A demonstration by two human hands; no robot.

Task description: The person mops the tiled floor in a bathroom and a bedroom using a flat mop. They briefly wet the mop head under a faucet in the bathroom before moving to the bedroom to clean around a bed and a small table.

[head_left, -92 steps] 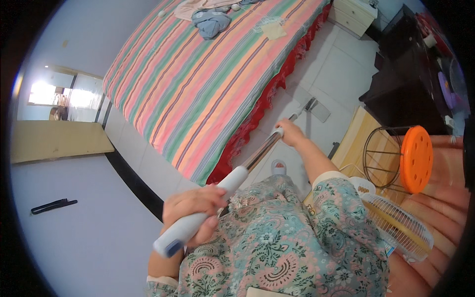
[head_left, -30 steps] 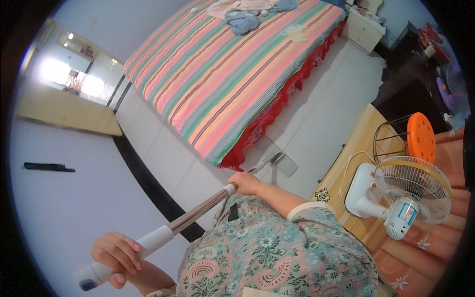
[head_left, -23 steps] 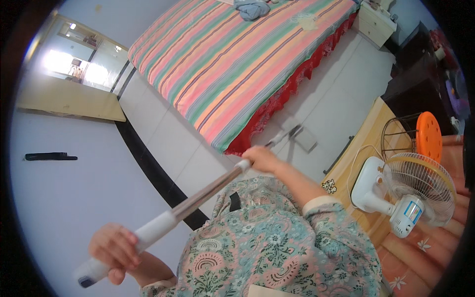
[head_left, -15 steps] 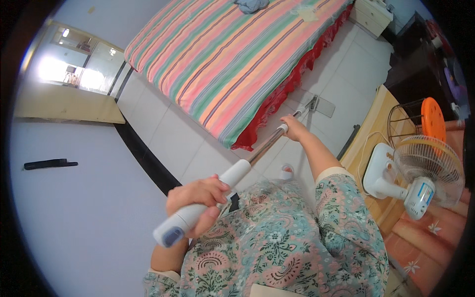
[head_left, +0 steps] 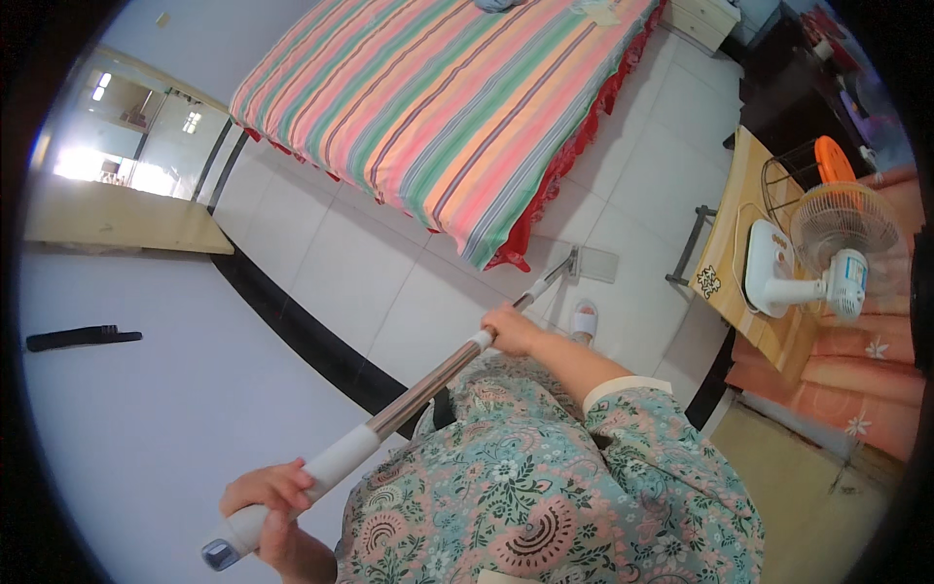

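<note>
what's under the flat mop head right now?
White floor tile lies around the mop head, just off the bed's red skirt. The patch beneath it is covered. Both hands, left and right, grip the pole.

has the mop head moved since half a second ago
Yes. The mop head has come back from the bed's red skirt toward the slippered foot; it now lies on open tile near the bed's corner.

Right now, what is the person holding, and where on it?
A mop: left hand grips the white top end of the handle, right hand grips the shaft farther down.
</note>
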